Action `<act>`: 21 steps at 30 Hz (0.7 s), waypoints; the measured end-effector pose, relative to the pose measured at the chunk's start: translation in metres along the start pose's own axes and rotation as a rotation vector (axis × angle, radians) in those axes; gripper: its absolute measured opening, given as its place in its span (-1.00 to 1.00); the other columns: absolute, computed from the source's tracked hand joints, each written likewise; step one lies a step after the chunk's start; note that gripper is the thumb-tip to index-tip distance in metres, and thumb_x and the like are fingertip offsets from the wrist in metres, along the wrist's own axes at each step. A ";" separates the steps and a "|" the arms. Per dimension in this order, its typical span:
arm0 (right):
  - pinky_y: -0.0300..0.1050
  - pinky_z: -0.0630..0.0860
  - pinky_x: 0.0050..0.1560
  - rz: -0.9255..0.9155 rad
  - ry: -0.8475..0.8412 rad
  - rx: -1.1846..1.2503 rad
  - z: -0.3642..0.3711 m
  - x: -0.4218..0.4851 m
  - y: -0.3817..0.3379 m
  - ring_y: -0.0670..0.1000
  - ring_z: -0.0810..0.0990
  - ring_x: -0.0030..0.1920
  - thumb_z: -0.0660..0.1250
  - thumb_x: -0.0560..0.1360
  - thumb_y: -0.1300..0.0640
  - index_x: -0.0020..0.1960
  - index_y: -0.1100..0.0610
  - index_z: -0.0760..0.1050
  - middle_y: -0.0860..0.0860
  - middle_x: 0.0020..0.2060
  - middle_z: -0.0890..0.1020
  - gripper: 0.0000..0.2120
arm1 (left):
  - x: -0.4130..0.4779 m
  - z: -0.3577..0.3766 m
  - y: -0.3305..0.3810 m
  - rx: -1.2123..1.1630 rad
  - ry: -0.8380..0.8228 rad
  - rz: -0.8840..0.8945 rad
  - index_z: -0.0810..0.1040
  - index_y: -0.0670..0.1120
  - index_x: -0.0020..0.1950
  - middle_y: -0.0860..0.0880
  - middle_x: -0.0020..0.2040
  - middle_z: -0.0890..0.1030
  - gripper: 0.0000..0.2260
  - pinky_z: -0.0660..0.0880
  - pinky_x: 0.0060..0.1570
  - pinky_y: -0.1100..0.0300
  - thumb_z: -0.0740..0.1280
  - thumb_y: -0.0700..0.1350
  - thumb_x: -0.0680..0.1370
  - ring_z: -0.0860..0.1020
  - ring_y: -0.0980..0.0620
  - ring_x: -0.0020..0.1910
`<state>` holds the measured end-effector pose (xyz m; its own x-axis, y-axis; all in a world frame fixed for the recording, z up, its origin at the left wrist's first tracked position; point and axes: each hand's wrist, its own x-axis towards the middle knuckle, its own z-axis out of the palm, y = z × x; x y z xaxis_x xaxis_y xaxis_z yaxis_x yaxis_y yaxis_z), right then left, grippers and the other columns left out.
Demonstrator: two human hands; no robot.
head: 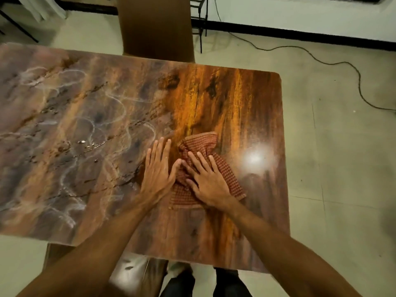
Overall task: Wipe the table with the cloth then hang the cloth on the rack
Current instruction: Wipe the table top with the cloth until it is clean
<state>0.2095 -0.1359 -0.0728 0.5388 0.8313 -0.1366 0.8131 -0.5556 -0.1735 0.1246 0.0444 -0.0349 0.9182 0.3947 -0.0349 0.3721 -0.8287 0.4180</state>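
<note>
A crumpled red-brown checked cloth [199, 146] lies on the right half of the glossy wooden table [246, 99]. My right hand [205, 181] presses flat on the cloth's middle with its fingers spread. My left hand [158, 170] lies flat on the bare wood just left of the cloth, its thumb touching the cloth's edge. The table's left half shows pale dusty smears and swirls [64, 116]. The right half looks cleaner and shiny. No rack can be clearly made out.
A brown chair back [156, 28] stands at the table's far side. A black cable [334, 63] runs over the pale floor on the right. A dark metal frame [200, 22] stands by the back wall. My shoes [227, 281] show below the near edge.
</note>
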 end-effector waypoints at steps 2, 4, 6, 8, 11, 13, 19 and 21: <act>0.33 0.00 0.63 0.088 0.015 -0.005 -0.002 0.014 -0.005 0.13 -0.02 0.70 -0.02 0.70 -0.25 0.71 -0.10 -0.01 0.02 0.71 -0.02 -0.37 | -0.017 -0.011 -0.026 -0.005 0.018 -0.038 0.03 -0.07 0.66 -0.09 0.67 0.02 -0.39 -0.13 0.62 -0.06 0.02 0.19 0.67 -0.06 -0.03 0.65; 0.36 -0.06 0.63 0.288 0.039 0.002 -0.006 0.034 -0.018 0.19 -0.02 0.69 -0.02 0.70 -0.25 0.71 -0.08 0.00 0.06 0.71 -0.01 -0.37 | -0.034 -0.022 -0.048 -0.004 0.030 -0.072 0.03 -0.07 0.66 -0.09 0.67 0.02 -0.40 -0.14 0.62 -0.04 0.05 0.17 0.69 -0.05 -0.04 0.65; 0.39 -0.10 0.62 0.353 0.040 0.033 -0.005 0.046 -0.050 0.25 -0.06 0.69 0.00 0.72 -0.20 0.71 -0.06 -0.02 0.09 0.71 -0.04 -0.39 | -0.048 -0.032 -0.058 -0.017 0.050 -0.095 0.08 -0.10 0.65 -0.12 0.66 0.05 -0.42 -0.12 0.62 -0.04 0.10 0.13 0.69 -0.02 -0.07 0.65; 0.40 -0.09 0.62 0.185 0.019 0.033 0.010 0.033 -0.107 0.25 -0.09 0.69 0.02 0.72 -0.16 0.71 -0.07 -0.04 0.09 0.71 -0.07 -0.39 | -0.064 -0.044 -0.065 -0.025 0.050 -0.118 0.09 -0.11 0.64 -0.12 0.66 0.06 -0.43 -0.10 0.62 -0.05 0.10 0.11 0.70 0.00 -0.08 0.65; 0.37 -0.11 0.64 -0.134 -0.042 0.048 0.033 -0.018 -0.157 0.17 -0.11 0.70 -0.03 0.74 -0.18 0.70 -0.10 -0.01 0.03 0.71 -0.07 -0.43 | -0.084 -0.055 -0.070 0.047 0.062 -0.111 0.06 -0.09 0.65 -0.10 0.66 0.05 -0.43 -0.15 0.61 0.02 0.09 0.12 0.70 0.00 -0.05 0.65; 0.34 -0.07 0.65 -0.087 -0.019 0.057 0.032 -0.037 -0.140 0.10 -0.09 0.70 -0.05 0.73 -0.21 0.71 -0.13 -0.03 0.00 0.71 -0.06 -0.43 | -0.093 -0.060 -0.072 0.068 0.073 -0.094 0.03 -0.09 0.65 -0.10 0.67 0.02 -0.41 -0.22 0.58 0.09 0.07 0.13 0.70 -0.02 -0.04 0.65; 0.28 -0.06 0.66 0.449 0.058 0.098 0.017 -0.053 -0.110 0.18 -0.15 0.70 -0.06 0.75 -0.13 0.72 0.00 -0.12 0.12 0.70 -0.14 -0.40 | -0.118 -0.043 -0.062 -0.088 0.013 -0.061 -0.03 -0.05 0.66 -0.08 0.68 -0.05 -0.38 -0.12 0.62 -0.08 -0.02 0.20 0.68 -0.10 0.00 0.65; 0.28 -0.01 0.65 0.257 0.040 0.118 0.031 -0.068 -0.150 0.17 -0.16 0.70 -0.09 0.74 -0.11 0.72 -0.01 -0.13 0.11 0.71 -0.14 -0.41 | -0.128 -0.033 -0.056 -0.061 -0.001 -0.041 -0.02 -0.06 0.66 -0.09 0.67 -0.03 -0.38 -0.09 0.61 -0.11 -0.03 0.21 0.68 -0.10 -0.01 0.65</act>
<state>0.0441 -0.1098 -0.0676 0.7340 0.6619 -0.1522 0.6191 -0.7442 -0.2510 -0.0181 0.0533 -0.0240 0.9024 0.4274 -0.0538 0.4005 -0.7862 0.4707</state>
